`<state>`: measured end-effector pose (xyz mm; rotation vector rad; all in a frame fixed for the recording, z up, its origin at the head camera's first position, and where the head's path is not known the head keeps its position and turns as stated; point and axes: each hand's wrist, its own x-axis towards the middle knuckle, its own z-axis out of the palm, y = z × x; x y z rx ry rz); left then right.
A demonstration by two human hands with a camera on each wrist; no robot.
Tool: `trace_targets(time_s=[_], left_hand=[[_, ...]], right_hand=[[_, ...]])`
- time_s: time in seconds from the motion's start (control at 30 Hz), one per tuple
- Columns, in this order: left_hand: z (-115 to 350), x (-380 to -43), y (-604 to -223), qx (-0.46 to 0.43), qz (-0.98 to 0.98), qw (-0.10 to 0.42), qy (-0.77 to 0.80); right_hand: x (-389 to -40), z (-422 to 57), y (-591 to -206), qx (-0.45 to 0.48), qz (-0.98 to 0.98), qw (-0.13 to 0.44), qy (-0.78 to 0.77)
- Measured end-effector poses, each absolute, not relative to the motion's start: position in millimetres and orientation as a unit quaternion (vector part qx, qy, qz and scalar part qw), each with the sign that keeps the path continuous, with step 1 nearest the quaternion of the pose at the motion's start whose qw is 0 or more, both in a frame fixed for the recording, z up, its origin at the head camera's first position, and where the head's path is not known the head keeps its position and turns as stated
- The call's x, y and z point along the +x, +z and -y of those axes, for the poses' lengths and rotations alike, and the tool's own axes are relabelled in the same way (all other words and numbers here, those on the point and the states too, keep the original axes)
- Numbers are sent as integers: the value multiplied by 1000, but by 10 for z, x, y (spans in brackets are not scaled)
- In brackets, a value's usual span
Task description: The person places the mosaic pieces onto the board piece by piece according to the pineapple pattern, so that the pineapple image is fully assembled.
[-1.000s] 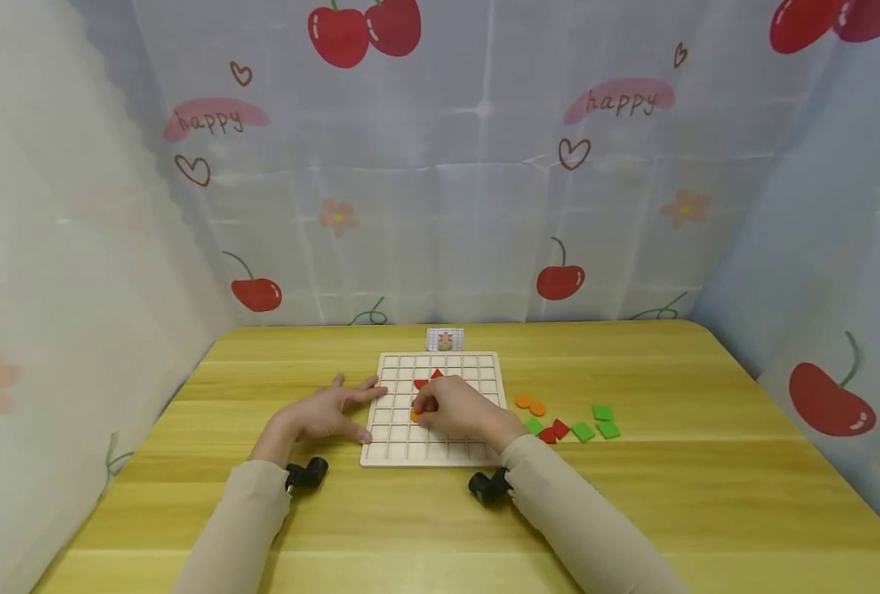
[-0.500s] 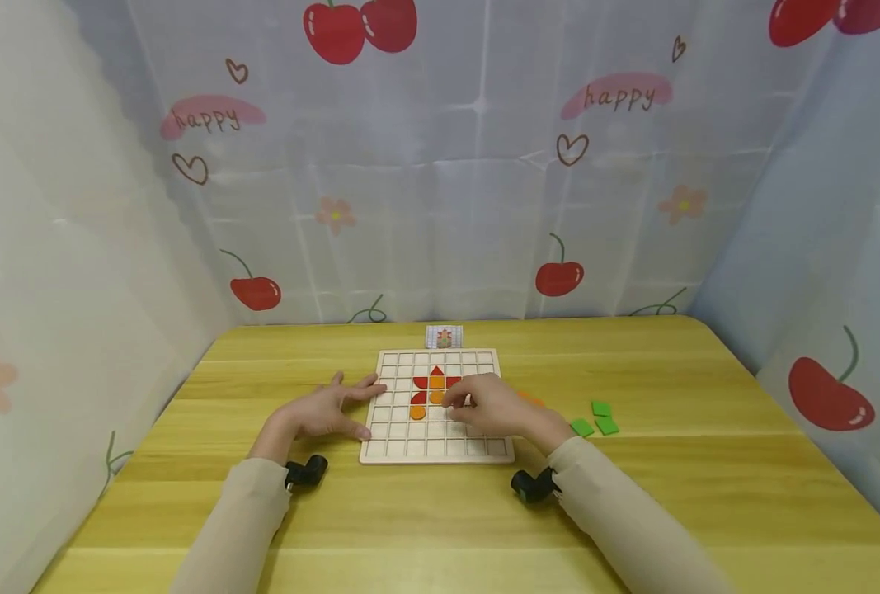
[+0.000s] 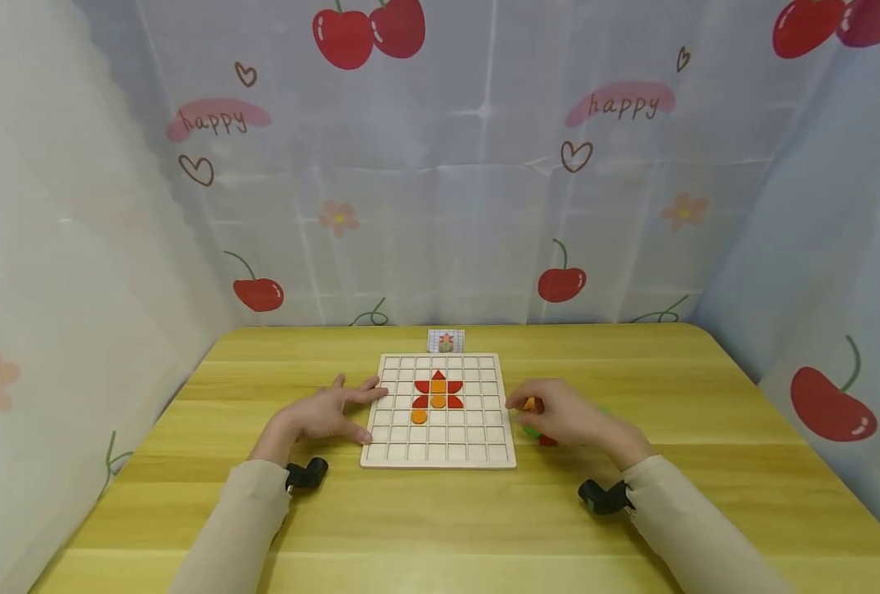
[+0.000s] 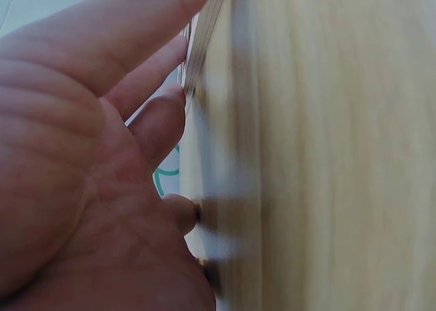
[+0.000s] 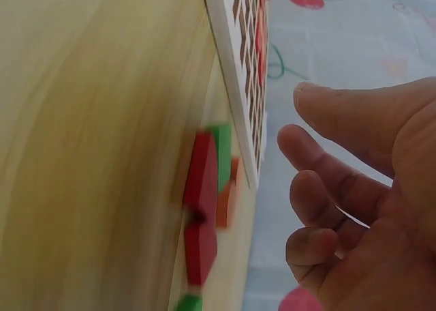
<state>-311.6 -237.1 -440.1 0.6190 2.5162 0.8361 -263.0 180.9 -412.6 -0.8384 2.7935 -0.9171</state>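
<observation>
A pale wooden grid board [image 3: 496, 453] lies on the table. Red pieces [image 3: 455, 387] surround an orange square [image 3: 438, 386] and an orange round piece [image 3: 438, 402] in its middle cells. One more orange round piece [image 3: 420, 417] sits lower left of them. My left hand [image 3: 324, 412] rests at the board's left edge, fingers spread, thumb and fingertips touching the rim. Just beyond the right edge, my right hand [image 3: 566, 411] hovers over loose pieces, fingers loosely bent around nothing. Two red pieces [image 5: 200, 249] and a green one [image 5: 223, 151] show beneath it.
A small card with a coloured pattern [image 3: 446, 341] lies behind the board. The wood-grain table [image 3: 410, 528] reaches to a printed curtain [image 3: 440, 247] at the back. My right hand hides most of the loose pieces in the head view.
My right hand has moved right, from the middle of the board to above the loose pieces. The orange round piece it was touching now lies uncovered on the board. My left hand stays put.
</observation>
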Motion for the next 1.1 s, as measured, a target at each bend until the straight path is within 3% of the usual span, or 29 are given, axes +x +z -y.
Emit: trace_targets(time_s=[0.6, 1.1], left_hand=[[2333, -3100, -4332, 214, -904, 216, 300], [2347, -3108, -4365, 211, -904, 215, 304]], right_hand=[[-2633, -2893, -4197, -249, -921, 23, -300], [-2683, -3155, -4313, -245, -930, 41, -273]])
